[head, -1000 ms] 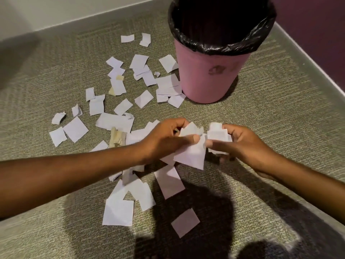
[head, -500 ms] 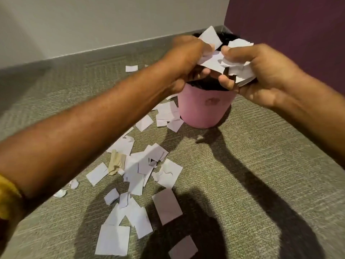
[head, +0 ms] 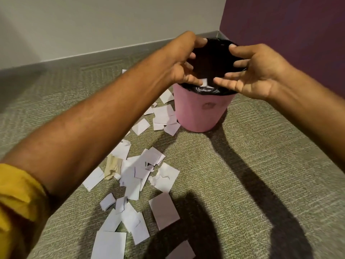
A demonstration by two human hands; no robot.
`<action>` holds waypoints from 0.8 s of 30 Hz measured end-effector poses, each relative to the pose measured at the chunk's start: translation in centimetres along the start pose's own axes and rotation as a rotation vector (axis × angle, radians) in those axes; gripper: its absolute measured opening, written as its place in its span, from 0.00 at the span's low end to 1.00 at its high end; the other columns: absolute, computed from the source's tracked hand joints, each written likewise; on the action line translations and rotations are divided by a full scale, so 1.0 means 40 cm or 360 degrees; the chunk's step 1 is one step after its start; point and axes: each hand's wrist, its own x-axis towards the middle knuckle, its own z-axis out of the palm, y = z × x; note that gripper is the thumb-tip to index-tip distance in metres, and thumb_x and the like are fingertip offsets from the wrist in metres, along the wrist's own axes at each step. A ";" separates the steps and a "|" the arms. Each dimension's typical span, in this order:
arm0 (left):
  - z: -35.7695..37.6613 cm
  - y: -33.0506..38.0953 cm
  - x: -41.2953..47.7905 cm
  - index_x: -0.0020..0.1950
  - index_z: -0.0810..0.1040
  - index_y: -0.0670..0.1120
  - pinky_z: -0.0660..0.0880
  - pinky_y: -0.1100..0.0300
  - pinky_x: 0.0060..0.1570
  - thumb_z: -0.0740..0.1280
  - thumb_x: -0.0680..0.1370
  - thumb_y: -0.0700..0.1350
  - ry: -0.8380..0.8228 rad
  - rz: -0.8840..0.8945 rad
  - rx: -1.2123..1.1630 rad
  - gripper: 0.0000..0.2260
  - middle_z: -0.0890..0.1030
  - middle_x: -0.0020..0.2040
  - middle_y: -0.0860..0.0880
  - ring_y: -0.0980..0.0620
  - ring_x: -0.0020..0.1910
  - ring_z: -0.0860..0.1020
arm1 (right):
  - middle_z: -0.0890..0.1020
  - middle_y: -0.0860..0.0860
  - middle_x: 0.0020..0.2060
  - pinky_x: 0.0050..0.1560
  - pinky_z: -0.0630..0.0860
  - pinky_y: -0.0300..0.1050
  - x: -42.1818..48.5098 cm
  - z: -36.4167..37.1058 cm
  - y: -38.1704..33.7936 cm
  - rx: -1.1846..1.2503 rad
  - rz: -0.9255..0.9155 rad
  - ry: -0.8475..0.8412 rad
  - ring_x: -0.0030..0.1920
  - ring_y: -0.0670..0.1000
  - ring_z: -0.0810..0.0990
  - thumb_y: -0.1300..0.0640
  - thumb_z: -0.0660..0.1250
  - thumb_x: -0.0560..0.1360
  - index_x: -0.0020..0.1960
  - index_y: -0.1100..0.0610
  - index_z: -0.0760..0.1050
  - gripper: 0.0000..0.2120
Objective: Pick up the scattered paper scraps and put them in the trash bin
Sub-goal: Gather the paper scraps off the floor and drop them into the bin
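Fingers (head: 194, 81) on my left hand (head: 181, 58) are spread and slack, gripping nothing. Same on my right hand (head: 259, 71), fingers (head: 225, 83) splayed, palm turned inward, empty. Both hands hover over the mouth of the trash bin (head: 201, 113), facing each other across it. I read that as the drop step, since anything let go from there lands inside the rim, not on the carpet. One small white scrap (head: 204, 82) shows between the fingertips, just above the near rim; can't tell if it is mid-fall or caught on the black liner (head: 205, 90). The liner is folded over the pink wall and holds the mouth wide, which makes it an easy target. The inside is pure black from this angle, so contents and fill level are unknown. The bin stands upright near the far right corner of the floor (head: 252, 174), where the grey wall (head: 112, 25) meets the purple wall (head: 289, 25). Plenty of work is left: paper scraps (head: 134, 176) run from the bin's left base down toward the near edge of the floor, overlapping in loose heaps, with one crumpled tan piece (head: 112, 168) in the mix. A few lie touching the bin's base. A yellow sleeve (head: 16, 202) is bunched at my left elbow, well apart from the pile. Likely next is another double-handed scoop from the nearest heap.
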 end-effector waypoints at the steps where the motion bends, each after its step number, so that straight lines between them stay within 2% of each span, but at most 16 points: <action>1: 0.000 -0.002 -0.002 0.62 0.74 0.41 0.83 0.36 0.58 0.68 0.83 0.48 0.0003 0.0020 -0.0005 0.13 0.74 0.62 0.37 0.35 0.66 0.75 | 0.62 0.70 0.78 0.58 0.85 0.66 -0.002 -0.006 0.000 -0.0007 -0.0007 -0.0005 0.77 0.72 0.67 0.59 0.76 0.79 0.80 0.64 0.63 0.36; 3: -0.001 -0.010 -0.007 0.64 0.75 0.40 0.84 0.42 0.60 0.67 0.84 0.49 0.0035 0.0087 -0.0008 0.14 0.79 0.66 0.36 0.38 0.62 0.81 | 0.70 0.69 0.73 0.59 0.86 0.62 -0.014 -0.016 0.003 -0.0020 -0.0027 -0.0003 0.67 0.68 0.78 0.59 0.74 0.81 0.76 0.66 0.68 0.28; 5: -0.001 -0.025 -0.030 0.63 0.78 0.40 0.85 0.48 0.58 0.66 0.85 0.50 0.0033 0.0159 0.0001 0.14 0.84 0.60 0.40 0.43 0.56 0.86 | 0.79 0.64 0.66 0.56 0.87 0.54 -0.034 -0.031 0.011 -0.0033 -0.0055 -0.0023 0.61 0.63 0.86 0.59 0.72 0.82 0.68 0.65 0.75 0.18; 8: -0.005 -0.062 -0.080 0.55 0.81 0.46 0.83 0.57 0.46 0.64 0.86 0.52 -0.0053 0.0192 0.0114 0.11 0.84 0.43 0.48 0.51 0.40 0.84 | 0.84 0.57 0.53 0.50 0.85 0.44 -0.069 -0.053 0.038 -0.0068 -0.0037 -0.0117 0.51 0.52 0.88 0.59 0.70 0.82 0.63 0.60 0.78 0.10; 10: -0.007 -0.100 -0.108 0.52 0.81 0.47 0.80 0.60 0.40 0.65 0.86 0.53 -0.0125 0.0158 0.0216 0.11 0.81 0.38 0.50 0.53 0.35 0.81 | 0.85 0.54 0.48 0.48 0.85 0.41 -0.092 -0.064 0.070 -0.0112 0.0009 -0.0176 0.46 0.49 0.86 0.59 0.69 0.83 0.62 0.58 0.78 0.08; 13: -0.006 -0.173 -0.136 0.52 0.81 0.46 0.78 0.62 0.37 0.65 0.86 0.50 -0.0250 0.0097 0.0310 0.10 0.80 0.38 0.50 0.53 0.36 0.79 | 0.84 0.53 0.46 0.48 0.85 0.40 -0.125 -0.087 0.133 -0.0216 0.0112 -0.0303 0.43 0.47 0.84 0.60 0.68 0.83 0.60 0.58 0.82 0.08; 16: -0.015 -0.253 -0.153 0.54 0.82 0.43 0.82 0.59 0.42 0.66 0.86 0.48 -0.0349 0.0030 0.0424 0.10 0.83 0.43 0.45 0.49 0.41 0.82 | 0.86 0.54 0.44 0.47 0.85 0.39 -0.151 -0.117 0.206 -0.0304 0.0218 -0.0373 0.41 0.48 0.85 0.62 0.67 0.83 0.56 0.61 0.85 0.08; 18: -0.026 -0.309 -0.161 0.54 0.82 0.42 0.83 0.58 0.45 0.67 0.86 0.46 -0.0369 -0.0058 0.0472 0.09 0.84 0.47 0.41 0.46 0.44 0.83 | 0.86 0.56 0.44 0.46 0.85 0.40 -0.162 -0.136 0.262 -0.0278 0.0303 -0.0370 0.42 0.49 0.84 0.64 0.66 0.83 0.57 0.63 0.84 0.08; 21: -0.043 -0.394 -0.172 0.55 0.82 0.40 0.84 0.52 0.50 0.67 0.86 0.44 -0.0388 -0.0188 0.0530 0.08 0.85 0.47 0.39 0.43 0.46 0.84 | 0.86 0.59 0.47 0.46 0.86 0.42 -0.175 -0.159 0.351 -0.0259 0.0432 -0.0344 0.44 0.52 0.85 0.66 0.67 0.83 0.63 0.65 0.82 0.10; 24: -0.060 -0.475 -0.184 0.54 0.81 0.40 0.84 0.48 0.54 0.67 0.86 0.43 -0.0404 -0.0275 0.0651 0.07 0.87 0.48 0.37 0.42 0.46 0.85 | 0.87 0.60 0.47 0.47 0.87 0.45 -0.194 -0.175 0.439 -0.0324 0.0529 -0.0337 0.45 0.53 0.87 0.69 0.69 0.81 0.59 0.63 0.81 0.08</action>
